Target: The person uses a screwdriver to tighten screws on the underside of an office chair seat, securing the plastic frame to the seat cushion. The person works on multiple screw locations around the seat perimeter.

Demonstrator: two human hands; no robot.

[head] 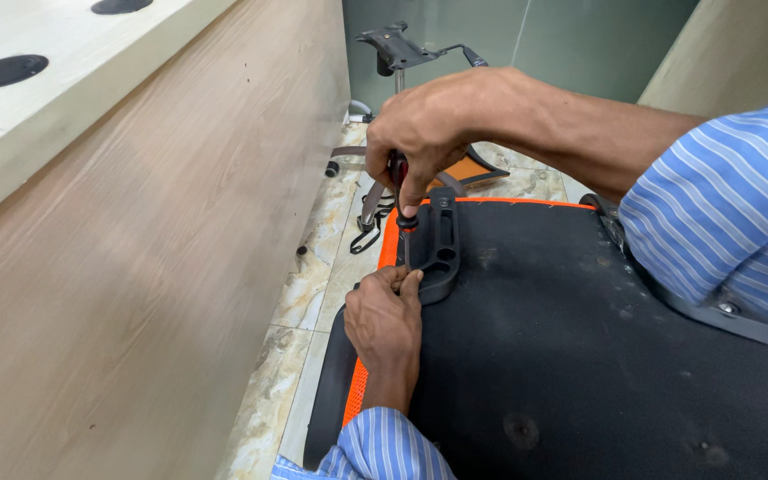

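2 hands are at work, with 1 tool, 1 bracket and 1 seat between them. The right hand (420,133) is wrapped tight around the red-and-black handle of a screwdriver (401,191), fingers fully curled with no gap, thumb pressing down the front of the handle. The slim metal shaft runs straight down from that fist and its tip is lost behind the fingers of the left hand (386,311). That hand is pinched narrowly around the shaft's lower end, thumb and forefinger nearly meeting, its fingertips touching the lower curve of a black moulded plastic armrest bracket with oval slots (438,244).

The bracket stands just right of the screwdriver shaft and lies flat on the upturned underside of a black fabric-covered chair seat with orange mesh edging (580,356), which spreads out right of and below both hands. Just under the left wrist a strip of the orange mesh shows along the seat's edge.

Beyond the right fist, further from the person, stands 1 black metal chair base with a gas-lift column and tilt plate on top (399,53); 1 castor shows to the left of its foot. Left of both hands runs a pale wood-grain panel (135,293), and 2 round black grommets (4,71) sit in the white desktop above it. Marble-patterned floor tiles (313,293) lie between panel and seat. Both forearms wear blue-and-white striped sleeves (722,213).
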